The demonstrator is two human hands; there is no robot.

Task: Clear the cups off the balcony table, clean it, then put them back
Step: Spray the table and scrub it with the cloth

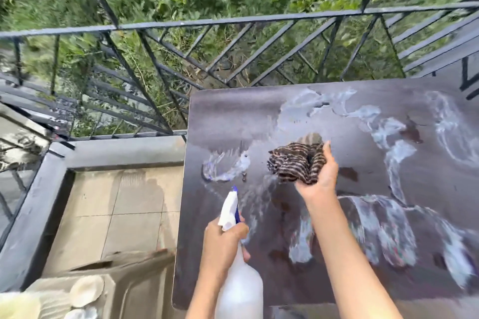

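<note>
Both hands busy: left hand grips spray bottle; right hand clutches cloth above table.

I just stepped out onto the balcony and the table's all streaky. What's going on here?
A person is cleaning the dark table. Their left hand grips a white spray bottle, its nozzle aimed over the tabletop. Their right hand holds a bunched striped cloth over the middle. Whitish wet streaks cover much of the surface, and no cups stand on it. Some blurry pale round things sit lower left, off the table.
</note>
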